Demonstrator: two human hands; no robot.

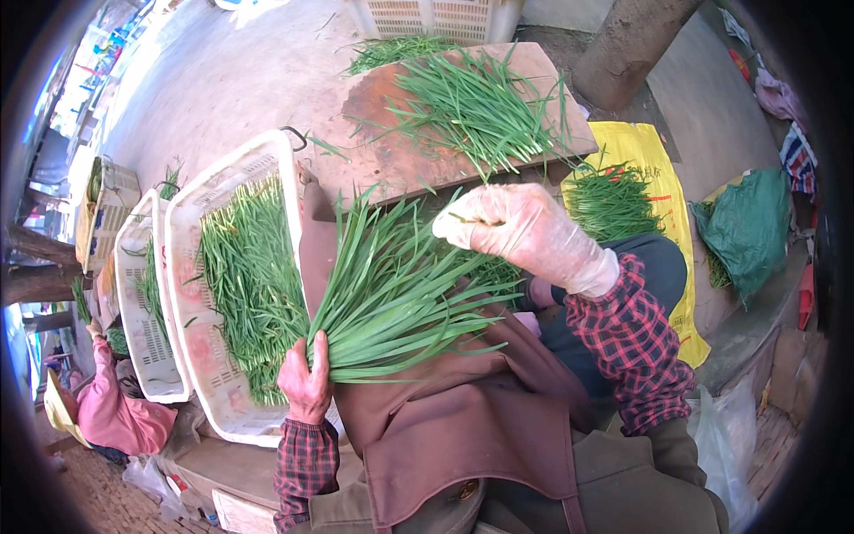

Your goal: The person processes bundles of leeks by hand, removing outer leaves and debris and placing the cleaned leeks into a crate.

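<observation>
My bare left hand [308, 377] grips a bunch of long green leaves, probably garlic chives [400, 300], at its lower left end; the leaves fan up and right over my brown apron [460, 427]. My right hand [527, 230], in a thin whitish glove, is raised just beyond the leaf tips. Its thumb and forefinger are pinched on a small green leaf piece. Left of the bunch, a white plastic crate [180, 267] holds many packed greens. A loose pile of greens [480, 107] lies on a wooden board [373, 100] in front of me.
A yellow sack [677, 267] with more greens lies right, near a green plastic bag [754, 227] and a tree trunk [627, 53]. Another white crate [137, 314] stands left. A person in pink [120, 414] sits beyond it. A pale crate [434, 20] stands behind the board.
</observation>
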